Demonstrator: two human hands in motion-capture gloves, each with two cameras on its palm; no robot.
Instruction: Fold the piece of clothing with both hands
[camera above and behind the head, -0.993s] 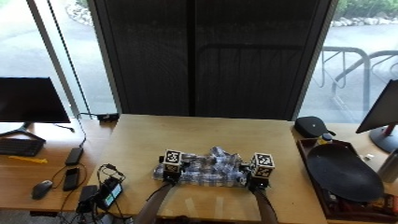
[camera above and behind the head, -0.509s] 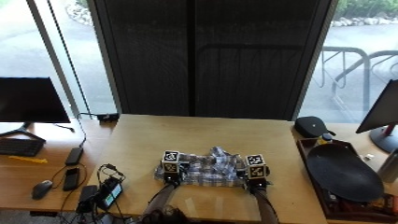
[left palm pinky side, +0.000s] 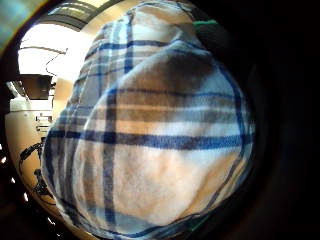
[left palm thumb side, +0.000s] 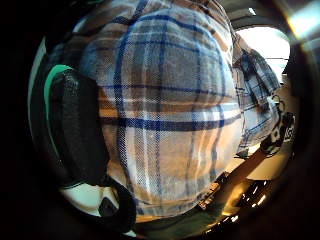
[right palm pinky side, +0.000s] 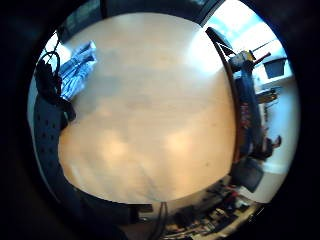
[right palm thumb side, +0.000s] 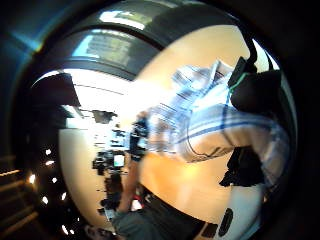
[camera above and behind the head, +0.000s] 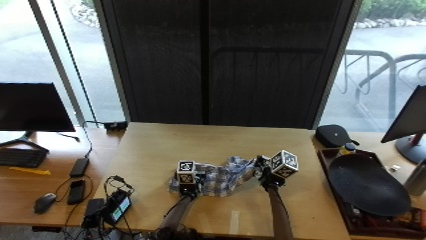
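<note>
Near the front edge of the tabletop (camera above and behind the head: 200, 150), the left hand (camera above and behind the head: 187, 181) had its fingers curled into the plaid shirt (camera above and behind the head: 216, 179), which lay bunched between both hands. At the cloth's right end, the right hand (camera above and behind the head: 271, 174) pinched a raised fold of it, lifted slightly above the wood.

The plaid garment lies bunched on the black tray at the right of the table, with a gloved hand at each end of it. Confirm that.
Not quite. The plaid garment lies bunched on the bare wood of the table, not on the black tray, which stands apart at the right; the outside view shows this. The left hand and right hand are indeed at its two ends.
</note>
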